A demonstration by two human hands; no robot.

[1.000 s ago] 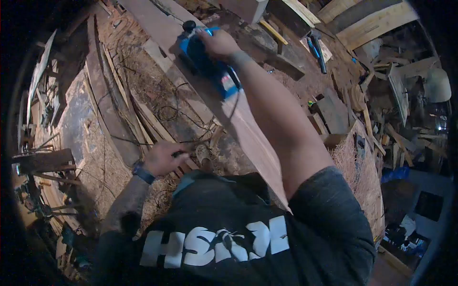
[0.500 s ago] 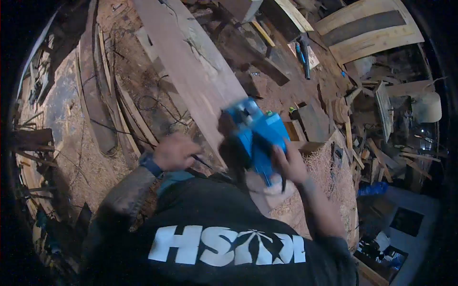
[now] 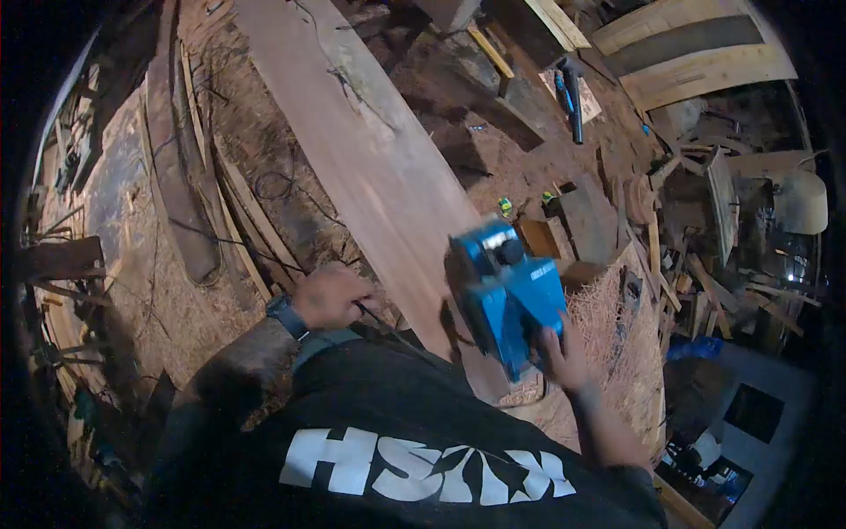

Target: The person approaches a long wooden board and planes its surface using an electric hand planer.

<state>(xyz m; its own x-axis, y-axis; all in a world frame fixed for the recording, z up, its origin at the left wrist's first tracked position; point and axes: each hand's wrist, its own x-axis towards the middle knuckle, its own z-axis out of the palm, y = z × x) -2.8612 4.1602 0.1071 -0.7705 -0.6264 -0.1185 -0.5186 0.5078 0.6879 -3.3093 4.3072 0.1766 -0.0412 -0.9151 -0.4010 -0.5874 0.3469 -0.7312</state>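
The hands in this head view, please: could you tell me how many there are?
2: the left hand, left of the wooden board, holding a dark cord; and the right hand, on the blue power planer. No other hand shows.

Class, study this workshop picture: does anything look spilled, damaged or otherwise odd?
Yes. The long board has a ragged mark towards its far end, odd against the smoother wood nearby; crack or natural flaw, I cannot tell. Loose shavings lie heaped to the right of the blue power tool, like a spill.
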